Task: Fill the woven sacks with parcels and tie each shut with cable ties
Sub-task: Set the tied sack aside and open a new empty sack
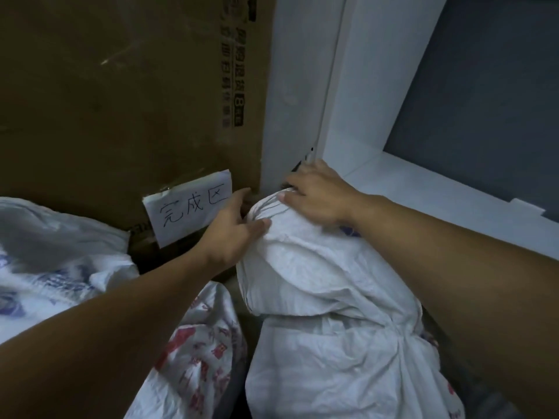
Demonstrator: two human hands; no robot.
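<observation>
A filled white woven sack [314, 267] lies on top of another white sack [326, 370] in the corner by the wall. Its gathered far end is bunched into tight creases. My left hand [233, 228] presses against the left side of that end, thumb on the fabric and fingers behind it. My right hand [314, 192] lies over the top of the bunched end, fingers spread across the creases. No cable tie shows.
A large cardboard sheet [127, 95] stands behind, with a handwritten paper label [190, 207] taped to it. A sack with blue print [57, 267] lies at the left, one with red print [199, 352] below. A white wall and ledge [423, 189] run along the right.
</observation>
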